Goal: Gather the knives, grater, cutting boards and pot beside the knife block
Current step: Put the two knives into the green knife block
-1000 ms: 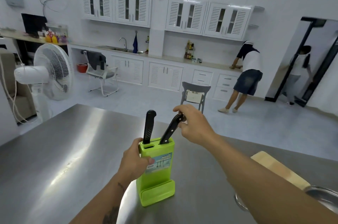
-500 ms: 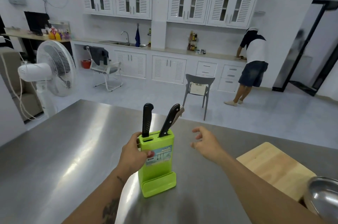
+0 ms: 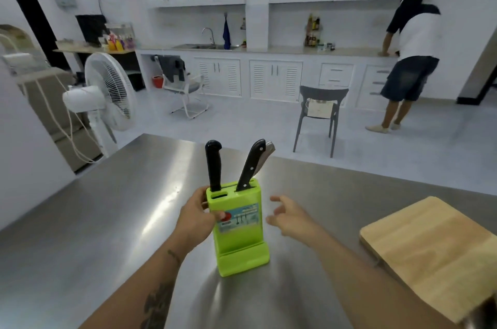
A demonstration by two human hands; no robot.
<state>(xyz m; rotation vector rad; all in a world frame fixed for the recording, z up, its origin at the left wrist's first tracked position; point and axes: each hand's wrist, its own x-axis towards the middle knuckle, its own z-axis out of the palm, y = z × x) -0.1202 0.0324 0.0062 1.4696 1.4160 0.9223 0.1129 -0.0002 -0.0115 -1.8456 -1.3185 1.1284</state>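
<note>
A green knife block [image 3: 240, 232] stands upright on the steel table [image 3: 94, 221]. A black-handled knife [image 3: 213, 164] sits upright in its left slot. A riveted black-handled knife [image 3: 251, 164] leans right in another slot, with a steel handle [image 3: 266, 155] just behind it. My left hand [image 3: 197, 217] grips the block's upper left side. My right hand [image 3: 289, 217] hovers just right of the block, fingers spread, holding nothing. A wooden cutting board [image 3: 435, 253] lies flat at the right. A dark blurred object [image 3: 484, 315] pokes in at the bottom right corner.
Beyond the table's far edge stand a grey chair [image 3: 320, 116], a white floor fan [image 3: 107, 94] and a white chair [image 3: 185, 86]. A person [image 3: 411, 59] leans on the far counter at the right.
My right hand let go of the riveted knife's handle and dropped to the block's right side. The view shifted left, so the pot slid almost out of sight.
</note>
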